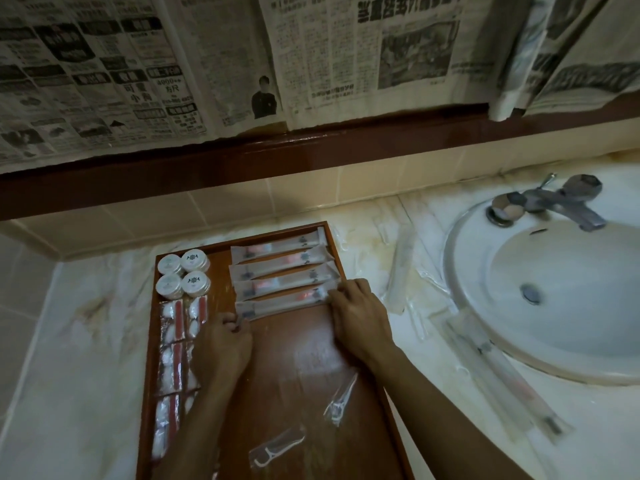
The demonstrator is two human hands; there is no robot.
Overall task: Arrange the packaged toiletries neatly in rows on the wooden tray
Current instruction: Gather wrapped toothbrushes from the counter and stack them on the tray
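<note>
Both hands bracket the nearest long white toothbrush sachet (pixel 287 303) on the brown wooden tray (pixel 301 362), its axis running finger to finger: left hand (pixel 221 348) and right hand (pixel 358 317) pinch opposite ends.

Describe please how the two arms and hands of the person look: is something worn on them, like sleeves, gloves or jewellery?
Both forearms are bare as far as the picture shows; no sleeve is in view. The left hand and the right hand wear no gloves. No watch, bracelet or ring is visible on the wrists or fingers, though the dim light may hide small details.
</note>
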